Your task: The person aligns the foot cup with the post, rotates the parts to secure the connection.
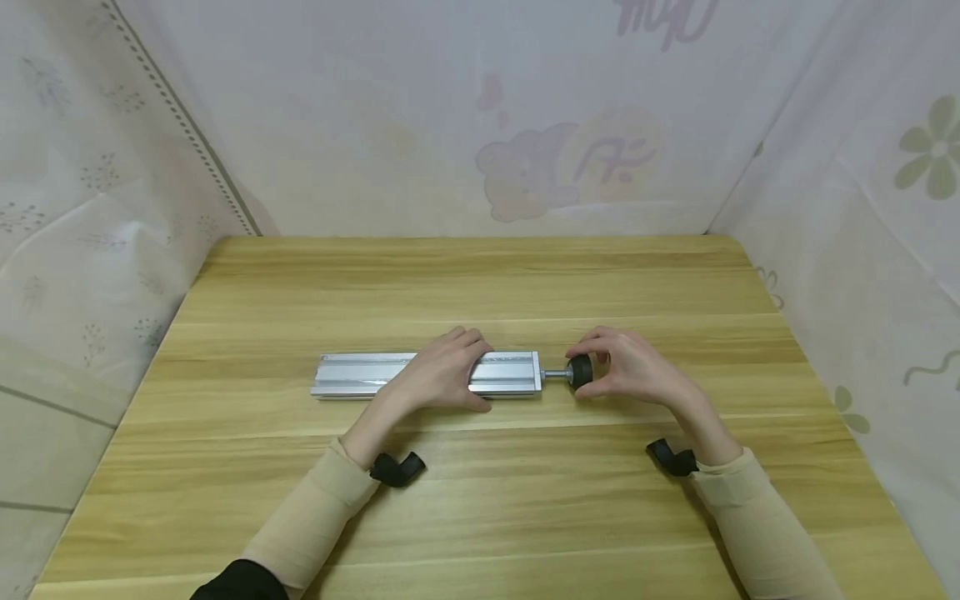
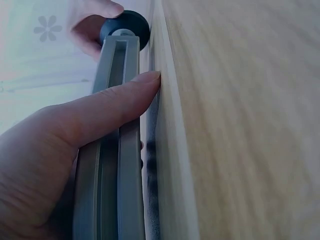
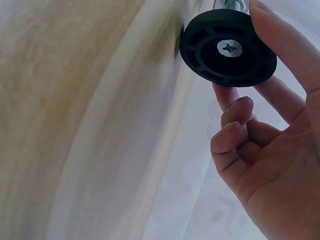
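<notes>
A silver aluminium profile (image 1: 360, 373) lies lengthwise on the wooden table, with an end plate at its right end. My left hand (image 1: 442, 371) grips it from above near the middle, the thumb (image 2: 120, 106) along its near side. From the end plate a threaded rod (image 1: 555, 374) sticks out to the right and carries a round black levelling foot (image 1: 581, 371). My right hand (image 1: 626, 362) pinches the foot's rim between thumb and fingers. In the right wrist view the ribbed underside of the foot (image 3: 200, 47) shows, with a cross-head screw (image 3: 229, 48) at its centre.
The wooden table (image 1: 480, 283) reaches back to a patterned white cloth (image 1: 375, 125), which also hangs at both sides. Black wrist-worn pieces (image 1: 397, 470) stick out beside the sleeves, close over the table.
</notes>
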Available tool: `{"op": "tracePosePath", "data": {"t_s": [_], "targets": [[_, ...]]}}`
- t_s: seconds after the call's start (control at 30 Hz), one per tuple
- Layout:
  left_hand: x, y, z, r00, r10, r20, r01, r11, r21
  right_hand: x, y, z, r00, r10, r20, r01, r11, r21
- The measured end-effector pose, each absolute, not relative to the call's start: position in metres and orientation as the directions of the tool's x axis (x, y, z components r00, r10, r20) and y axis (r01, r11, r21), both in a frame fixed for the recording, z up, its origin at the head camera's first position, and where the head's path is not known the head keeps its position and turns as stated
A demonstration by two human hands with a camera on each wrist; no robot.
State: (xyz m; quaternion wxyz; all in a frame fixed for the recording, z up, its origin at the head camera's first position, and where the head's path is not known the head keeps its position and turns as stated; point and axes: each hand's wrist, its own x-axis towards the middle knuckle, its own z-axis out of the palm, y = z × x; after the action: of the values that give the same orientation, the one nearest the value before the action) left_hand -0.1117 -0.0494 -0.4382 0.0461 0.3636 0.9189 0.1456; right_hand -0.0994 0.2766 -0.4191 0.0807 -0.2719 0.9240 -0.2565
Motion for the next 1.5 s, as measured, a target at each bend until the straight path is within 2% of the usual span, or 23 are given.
{"op": "tracePosePath", "data": {"t_s": [0.73, 0.83, 1.1, 1.5], "targets": [[-0.107, -0.036, -0.431, -0.738, 0.670, -0.080, 0.624, 0.723, 0.297, -0.090, 0.289, -0.413, -0.832, -0.554, -0.006, -0.480, 0.726, -0.493], [-0.106, -0.036, -0.429, -0.734, 0.673, -0.092, 0.620, 0.719, 0.314, -0.087, 0.290, -0.411, -0.834, -0.551, 0.031, -0.487, 0.708, -0.511], [-0.107, -0.042, -0.413, -0.727, 0.682, -0.077, 0.614, 0.697, 0.371, -0.087, 0.291, -0.402, -0.835, -0.495, 0.239, -0.536, 0.638, -0.553], [-0.106, -0.061, -0.393, -0.750, 0.656, 0.082, 0.617, 0.649, 0.446, -0.084, 0.290, -0.393, -0.834, -0.442, 0.330, -0.551, 0.651, -0.521]]}}
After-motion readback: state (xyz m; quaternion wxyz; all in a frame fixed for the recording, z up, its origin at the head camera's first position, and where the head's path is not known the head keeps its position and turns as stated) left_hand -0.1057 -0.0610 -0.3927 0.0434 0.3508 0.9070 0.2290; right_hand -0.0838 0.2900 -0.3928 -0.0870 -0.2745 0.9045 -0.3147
